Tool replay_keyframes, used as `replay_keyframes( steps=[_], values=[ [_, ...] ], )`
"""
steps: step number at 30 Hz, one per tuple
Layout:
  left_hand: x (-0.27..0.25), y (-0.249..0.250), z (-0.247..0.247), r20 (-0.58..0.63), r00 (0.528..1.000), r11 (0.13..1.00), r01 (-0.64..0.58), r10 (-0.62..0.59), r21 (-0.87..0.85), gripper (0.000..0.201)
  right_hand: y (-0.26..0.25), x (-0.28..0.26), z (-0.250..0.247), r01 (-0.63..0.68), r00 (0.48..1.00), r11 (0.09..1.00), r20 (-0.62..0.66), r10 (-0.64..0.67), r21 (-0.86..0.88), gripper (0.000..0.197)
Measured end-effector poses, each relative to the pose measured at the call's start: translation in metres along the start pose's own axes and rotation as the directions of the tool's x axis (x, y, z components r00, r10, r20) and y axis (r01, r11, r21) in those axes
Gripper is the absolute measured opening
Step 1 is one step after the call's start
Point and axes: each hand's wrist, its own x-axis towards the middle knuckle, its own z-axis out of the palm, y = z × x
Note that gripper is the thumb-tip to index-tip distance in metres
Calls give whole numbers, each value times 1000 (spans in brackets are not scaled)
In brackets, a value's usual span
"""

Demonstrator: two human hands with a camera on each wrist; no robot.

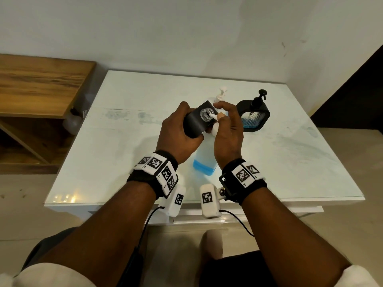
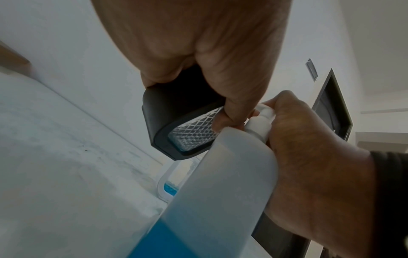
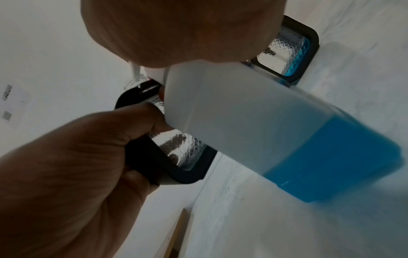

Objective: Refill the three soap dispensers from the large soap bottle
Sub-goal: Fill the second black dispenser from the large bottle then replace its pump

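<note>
White walls back a pale table [image 1: 128,154] where a person works over the large bottle [image 1: 204,160], a translucent container standing near the table's front edge with blue soap pooled in its base. The left hand [image 1: 178,133] grips a black dispenser [image 1: 196,121] just above the bottle's top, tilted so that its open, capless neck faces the bottle's white nozzle. The right hand [image 1: 227,131] curls round the bottle's pump head, forefinger on top; the nozzle tip sits at the dispenser's mouth. In the wrist views the held dispenser's diamond-patterned window shows almost no blue. Behind the bottle stands a white dispenser [image 1: 220,96], partly hidden by the hands; beyond the bottle to its right, a second black dispenser [image 1: 253,114] stands with its pump fitted and blue soap low in its window. Left of the table sits a wooden shelf [image 1: 39,85].
</note>
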Motion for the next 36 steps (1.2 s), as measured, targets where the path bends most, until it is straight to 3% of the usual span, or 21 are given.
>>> replay_keyframes(
  steps=[9,17,27,32,36],
  values=[
    [2,2,-1,8,1000,1000,-13,13,6,44,4,0,1,-11,1000,1000,-10,11,-9,47],
    [1,1,0,0,1000,1000,-4,4,7,45,2,0,-1,-2,1000,1000,-5,2,-4,17],
    [0,0,-1,-5,1000,1000,0,0,4,45,1,1,0,-16,1000,1000,23,17,-18,18],
    [0,2,-1,3,1000,1000,-5,5,0,45,-2,0,1,-38,999,999,11,38,-8,39],
    [1,2,-1,2,1000,1000,-11,11,5,45,-1,0,0,-31,999,1000,19,31,-3,30]
  ],
)
